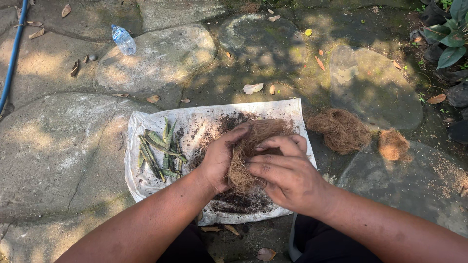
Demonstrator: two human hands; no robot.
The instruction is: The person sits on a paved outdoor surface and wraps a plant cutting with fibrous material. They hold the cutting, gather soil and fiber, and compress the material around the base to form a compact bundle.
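Observation:
My left hand [218,159] and my right hand [285,173] both grip a clump of brown coconut fibre [246,158] held over a white plastic sheet [146,185]. The left hand cups the clump from the left, with its fingers over the top. The right hand presses it from the right, fingers curled in. Dark soil [243,200] is scattered on the sheet under the hands. A bunch of green leaf cuttings [161,151] lies on the sheet's left half.
Two more fibre clumps lie right of the sheet, a larger one [341,129] and a smaller one [392,144]. A plastic water bottle [123,40] lies on a flat stone at upper left. A blue hose [12,53] runs along the left edge. Potted plants [451,39] stand at upper right.

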